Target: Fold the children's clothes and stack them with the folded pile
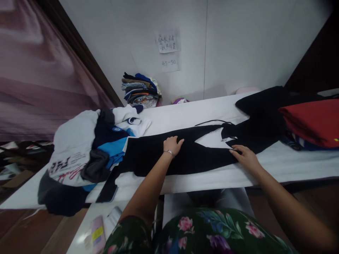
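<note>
Long black cloth garment point(203, 158): spread lengthwise across the table point(172, 116), which has a white cover; two narrow parts run leftward and a broader part lies to the right. A thin black cord point(212, 122) curves along its far edge.
Pointed gap: white surface shows between the black parts, between the two hands.
Left hand point(173, 145): laid palm down on the garment, fingers extended and thumb apart, gripping nothing; a thin silvery bracelet point(168, 152) circles the wrist.
Right hand point(246, 158): at the near edge of the garment, beside the gap; fingertips and thumb lie close together, but whether they pinch cloth cannot be told.
Left heap: a pale sweatshirt with black and red lettering point(74, 148), bright blue cloth point(113, 151) and dark pieces, loosely piled beside the garment's left end.
Right end: a folded red garment point(312, 121) on top of darker cloth, next to the black fabric.
Far side: a stack of folded multicoloured clothes point(140, 91) by the white wall point(230, 46), with two handwritten paper notes point(169, 41) above, the lower reading "45-50".
Near left: a pink oblong object with a yellow label point(97, 234) on a lower white surface.
</note>
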Available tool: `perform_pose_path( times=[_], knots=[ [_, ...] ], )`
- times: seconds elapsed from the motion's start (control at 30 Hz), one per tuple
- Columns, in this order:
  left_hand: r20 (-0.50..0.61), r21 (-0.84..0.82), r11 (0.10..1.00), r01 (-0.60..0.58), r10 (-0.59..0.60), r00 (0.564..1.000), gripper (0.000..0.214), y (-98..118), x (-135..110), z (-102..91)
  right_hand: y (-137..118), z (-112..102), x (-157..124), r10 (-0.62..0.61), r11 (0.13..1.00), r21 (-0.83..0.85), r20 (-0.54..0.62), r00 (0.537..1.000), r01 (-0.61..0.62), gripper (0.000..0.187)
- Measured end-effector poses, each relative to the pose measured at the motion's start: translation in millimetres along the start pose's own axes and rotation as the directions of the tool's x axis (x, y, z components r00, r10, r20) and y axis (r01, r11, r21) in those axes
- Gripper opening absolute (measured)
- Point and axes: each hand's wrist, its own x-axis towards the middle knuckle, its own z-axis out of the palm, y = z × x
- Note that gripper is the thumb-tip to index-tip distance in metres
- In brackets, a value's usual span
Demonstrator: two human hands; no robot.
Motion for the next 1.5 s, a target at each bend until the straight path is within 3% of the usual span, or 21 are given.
perform_pose_path(
  times=[0.1,0.23,0.43,0.7,0.83,0.93,1.0,1.1,1.17,1.27,1.4,1.5],
  knots=[
    [0.039,-0.006,0.998,0.057,-0.057,0.998,0.036,2.4,18.8,8.9,-1.7,0.1,2.7,-0.014,0.999,0.034,-0.013,1.0,0.014,0.034],
    [-0.042,-0.085,0.989,0.117,-0.121,0.992,0.029,-3.8,30.5,18.2,-2.9,-0.5,8.1,0.02,1.0,-0.014,0.003,1.0,-0.02,0.036],
    [0.011,-0.122,0.981,0.15,-0.15,0.989,0.029,-11.2,31.1,28.7,-7.2,1.7,14.3,0.018,0.966,-0.257,0.025,1.0,-0.011,0.04],
    [-0.019,-0.142,0.979,0.15,-0.154,0.988,0.028,-13.2,33.5,33.2,-3.3,-4.3,21.6,0.052,0.957,-0.291,0.131,0.99,-0.012,0.041],
    [0.02,-0.33,0.926,0.185,-0.19,0.982,0.016,-17.2,36.6,32.2,-3.9,-9.5,26.1,0.126,0.954,-0.29,0.161,0.979,-0.075,0.041],
    [-0.116,-0.469,0.882,0.04,-0.106,0.987,0.019,-16.8,23.1,22.0,-5.1,-13.5,30.7,0.174,0.96,-0.252,0.209,0.962,-0.119,0.041],
    [-0.213,-0.454,0.879,-0.146,0.052,0.976,0.02,-12.0,2.3,10.8,-5.3,-15.6,33.7,0.192,0.961,-0.242,0.239,0.952,-0.134,0.041],
    [-0.194,-0.399,0.822,-0.406,0.357,0.914,0.023,-2.3,-38.0,-4.7,-5.1,-17.3,37.4,0.203,0.958,-0.253,0.269,0.941,-0.135,0.042],
    [-0.142,-0.348,0.788,-0.509,0.492,0.859,0.03,0.5,-60.2,-8.8,-5.0,-17.5,39.0,0.19,0.955,-0.275,0.282,0.94,-0.111,0.044],
    [-0.077,-0.249,0.79,-0.561,0.561,0.824,0.034,-4.1,-75.9,-3.4,-5.4,-17.3,40.1,0.183,0.941,-0.329,0.29,0.939,-0.082,0.045],
    [-0.08,-0.172,0.818,-0.549,0.544,0.835,0.018,-12.6,-76.7,11.3,-6.3,-17.0,40.2,0.174,0.923,-0.381,0.288,0.942,-0.054,0.046],
    [-0.133,-0.126,0.835,-0.536,0.521,0.843,0.02,-11.1,-80.2,15.7,-6.9,-17.1,40.0,0.176,0.914,-0.403,0.281,0.943,-0.051,0.047]
  ],
)
